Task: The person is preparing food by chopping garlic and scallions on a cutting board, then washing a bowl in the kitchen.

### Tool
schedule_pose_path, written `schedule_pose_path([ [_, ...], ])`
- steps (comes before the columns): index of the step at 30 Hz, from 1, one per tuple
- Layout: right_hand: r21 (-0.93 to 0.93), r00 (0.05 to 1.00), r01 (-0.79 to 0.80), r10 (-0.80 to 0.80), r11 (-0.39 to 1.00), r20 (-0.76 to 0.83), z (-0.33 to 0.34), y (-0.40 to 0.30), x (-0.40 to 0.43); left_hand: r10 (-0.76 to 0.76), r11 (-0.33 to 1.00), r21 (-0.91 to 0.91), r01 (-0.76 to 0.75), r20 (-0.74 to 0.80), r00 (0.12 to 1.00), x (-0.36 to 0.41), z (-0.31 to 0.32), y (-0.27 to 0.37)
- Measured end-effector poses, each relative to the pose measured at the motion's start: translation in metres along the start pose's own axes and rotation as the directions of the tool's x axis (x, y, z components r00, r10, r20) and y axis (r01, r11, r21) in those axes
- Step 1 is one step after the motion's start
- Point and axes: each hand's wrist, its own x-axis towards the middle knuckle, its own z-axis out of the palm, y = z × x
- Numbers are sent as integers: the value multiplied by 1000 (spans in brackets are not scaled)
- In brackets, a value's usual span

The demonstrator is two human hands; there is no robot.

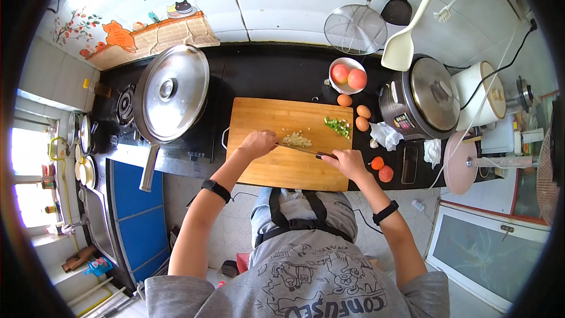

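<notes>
A kitchen knife (302, 148) lies across the lower part of a wooden cutting board (282, 172), its dark handle to the right and its blade seen nearly edge-on. My right hand (348, 162) is closed around the handle. At the blade's far end my left hand (260, 142) has its fingertips at the tip; whether they pinch it is hard to tell. Just beyond the blade sits a small heap of minced pale food, likely garlic (296, 139). Chopped green onion (337, 127) forms a separate pile near the board's upper right edge.
A lidded pan (170, 92) stands on the stove at left. Right of the board are brown eggs (363, 111), a bowl (347, 89) with two tomatoes, small red fruits (385, 173), crumpled tissue (387, 136), a phone (409, 165) and a rice cooker (397, 101). Utensils hang above.
</notes>
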Motion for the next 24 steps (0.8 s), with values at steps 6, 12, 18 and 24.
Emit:
schedule_pose_path([
  [6,-36,998,27,-26,999,52,-10,3,19,-72,997,-14,71,-56,996,0,8,2],
  [12,-29,994,65,-62,997,92,-16,9,37,-133,990,-54,128,-101,986,0,10,-3],
  [18,24,990,42,-45,999,133,-21,8,44,-188,982,-11,187,-79,979,-2,17,-4],
  [24,45,987,6,-14,999,162,-26,0,53,-243,970,-11,243,-88,966,-5,14,-1],
])
